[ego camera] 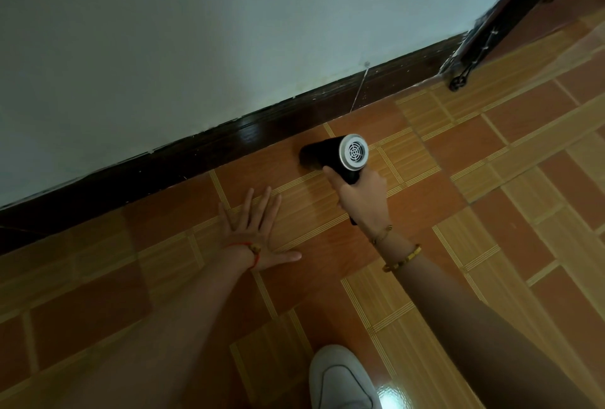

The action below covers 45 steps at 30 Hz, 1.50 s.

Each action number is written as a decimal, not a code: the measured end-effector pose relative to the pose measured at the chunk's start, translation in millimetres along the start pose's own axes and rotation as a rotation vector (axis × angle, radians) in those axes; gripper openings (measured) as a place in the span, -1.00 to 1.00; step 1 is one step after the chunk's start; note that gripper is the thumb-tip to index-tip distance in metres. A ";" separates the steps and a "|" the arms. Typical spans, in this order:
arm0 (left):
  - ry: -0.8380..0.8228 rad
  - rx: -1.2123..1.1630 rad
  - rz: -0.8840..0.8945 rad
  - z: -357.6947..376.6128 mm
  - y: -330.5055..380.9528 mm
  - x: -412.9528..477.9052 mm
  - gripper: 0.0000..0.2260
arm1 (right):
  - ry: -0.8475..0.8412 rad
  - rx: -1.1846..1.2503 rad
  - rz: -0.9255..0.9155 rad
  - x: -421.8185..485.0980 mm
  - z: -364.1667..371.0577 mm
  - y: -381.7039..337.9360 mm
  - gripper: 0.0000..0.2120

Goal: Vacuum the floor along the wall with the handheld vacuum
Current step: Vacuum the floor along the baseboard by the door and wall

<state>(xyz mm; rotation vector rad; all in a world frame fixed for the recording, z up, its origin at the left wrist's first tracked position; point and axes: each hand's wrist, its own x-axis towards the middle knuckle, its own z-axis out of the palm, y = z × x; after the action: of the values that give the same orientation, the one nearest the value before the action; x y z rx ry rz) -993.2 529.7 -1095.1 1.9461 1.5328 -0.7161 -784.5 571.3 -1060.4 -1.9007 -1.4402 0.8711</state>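
A small black handheld vacuum [330,154] with a round silver grille at its rear lies low over the orange tiled floor [491,179]. Its dark nozzle end points left toward the dark baseboard [262,133] under the pale wall [196,32]. My right hand [360,199] grips the vacuum's black handle from below the body. My left hand [258,232] rests flat on the tiles with fingers spread, a hand's width left of the vacuum and just short of the baseboard.
A white shoe [340,379] stands on the tiles at the bottom centre. At the top right a dark door frame [510,6] meets the baseboard, with a small black fitting [458,79] on the floor there. A thin pale strand hangs across the baseboard [360,87].
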 end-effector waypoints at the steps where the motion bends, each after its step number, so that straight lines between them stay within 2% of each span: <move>1: -0.003 -0.001 0.003 -0.1 0.0 0.1 0.11 | 0.028 -0.012 -0.002 2.1 -2.8 1.8 -0.63; 7: -0.004 0.009 -0.005 1.2 -1.2 1.0 0.12 | 0.118 -0.002 0.039 5.5 -15.8 11.5 -0.58; 13: -0.006 0.017 -0.007 0.4 -0.7 0.5 0.12 | -0.007 -0.010 0.028 -12.4 -11.9 6.9 -0.61; 18: -0.004 0.017 -0.005 -0.6 0.5 -1.6 0.11 | -0.035 0.014 0.042 -20.7 -12.6 2.3 -0.64; 26: 0.011 0.009 0.001 2.9 -0.5 0.5 0.11 | 0.110 0.037 0.114 -7.8 -32.7 11.4 -0.63; 29: 0.040 0.006 0.008 5.8 -1.4 2.4 0.10 | 0.098 0.045 0.117 -6.9 -37.0 13.2 -0.62; 32: 0.105 0.042 0.007 9.6 -2.4 1.4 0.07 | 0.036 0.057 0.078 -11.9 -36.1 13.5 -0.62; 35: 0.242 0.103 0.022 14.7 -0.3 -3.2 0.02 | 0.016 0.067 0.050 -13.6 -35.0 14.9 -0.64; 38: 0.358 0.130 0.039 17.5 -1.0 -5.4 -0.01 | 0.066 0.054 0.079 -7.8 -38.2 17.2 -0.63; 42: 0.436 0.129 0.074 9.0 0.2 2.5 -0.01 | 0.150 0.034 0.137 3.2 -46.4 23.9 -0.60; 45: 0.488 0.144 0.127 -3.8 9.0 14.6 -0.04 | 0.127 0.031 0.141 5.7 -50.0 27.5 -0.59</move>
<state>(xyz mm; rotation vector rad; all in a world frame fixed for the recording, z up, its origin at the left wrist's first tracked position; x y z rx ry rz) -981.1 540.6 -1101.9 2.4307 1.6413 -0.3141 -727.9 566.9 -1052.2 -2.0154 -1.2239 0.8162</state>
